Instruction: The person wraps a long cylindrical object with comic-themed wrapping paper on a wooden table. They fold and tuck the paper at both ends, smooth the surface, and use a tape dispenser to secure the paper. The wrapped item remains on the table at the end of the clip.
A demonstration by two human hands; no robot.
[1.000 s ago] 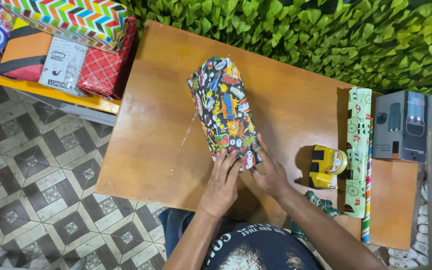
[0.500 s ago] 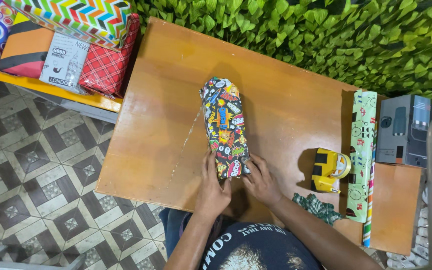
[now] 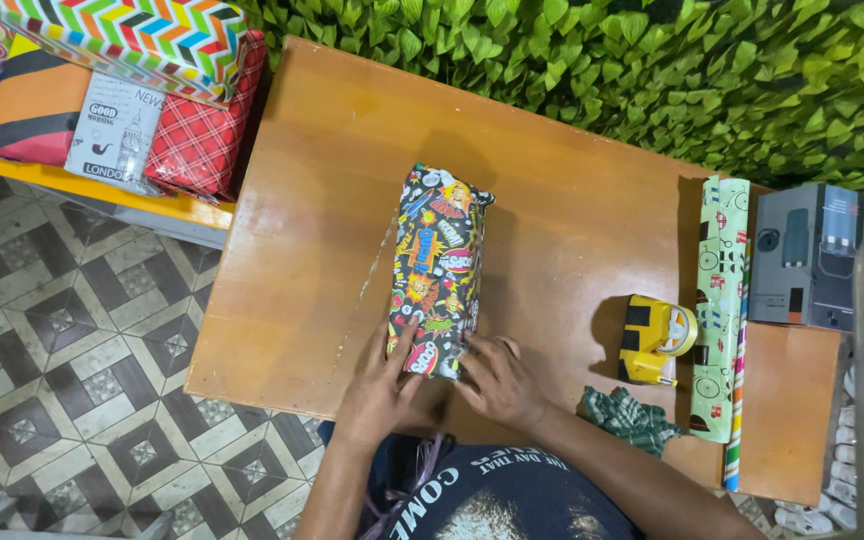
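A long box wrapped in dark, cartoon-patterned paper [image 3: 435, 265] lies lengthwise on the brown wooden table [image 3: 322, 170]. My left hand [image 3: 382, 385] presses against the near end of the box from the left side. From the right, my right hand [image 3: 497, 380] touches that same end, fingers on the folded paper. Both hands lie flat on the wrapping rather than clenching it.
A yellow tape dispenser [image 3: 654, 338] and a green patterned roll of wrapping paper [image 3: 720, 310] lie to the right, with a green checked cloth [image 3: 629, 418] near the table edge. Grey boxes [image 3: 804, 255] stand far right. Wrapped gifts [image 3: 122, 80] sit on a yellow shelf at left. Leafy wall behind.
The wrapped box has been turned from a slant to nearly straight, and rolled onto a narrower side. Both hands stayed at its near end.
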